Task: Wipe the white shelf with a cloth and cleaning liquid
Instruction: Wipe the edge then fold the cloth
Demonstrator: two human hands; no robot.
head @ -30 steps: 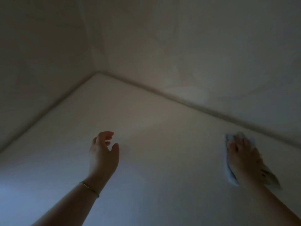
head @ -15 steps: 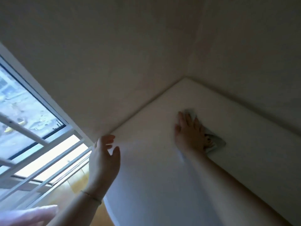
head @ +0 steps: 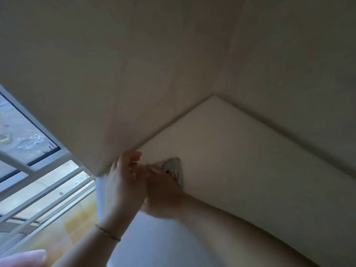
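Head view, dim light, some motion blur around both hands.

Shelf (head: 240, 160): the white surface ran from its far corner down toward the lower right. It met a pale side wall (head: 96, 93) on the left and a back wall (head: 289, 74) on the right.

Cloth (head: 172, 164): a small pale bunch lay on the shelf near its left front corner. Only the far end showed, sticking out just beyond the right hand's knuckles, and the rest was covered by that hand.

Right hand (head: 163, 191): it lay palm-down on top of the cloth, forearm stretched along the shelf from the lower right. Its fingers (head: 152, 170) pointed up and left and were blurred. The left hand partly hid them, so I could not tell whether they were flat or curled into the fabric.

Left hand (head: 123, 182): it was raised at the shelf's front corner, just beside the right hand and overlapping it in this view. Its fingers (head: 134, 156) were loosely bent and slightly spread, tips close to the lower edge of the side wall, holding nothing. It was not seen touching the cloth. A thin bracelet (head: 107, 233) sat on the wrist.

Surroundings: a white-framed window (head: 38, 170) stood at left, with wooden floor (head: 77, 218) below. A blurred pinkish shape (head: 23, 259) at the bottom-left edge could not be identified.
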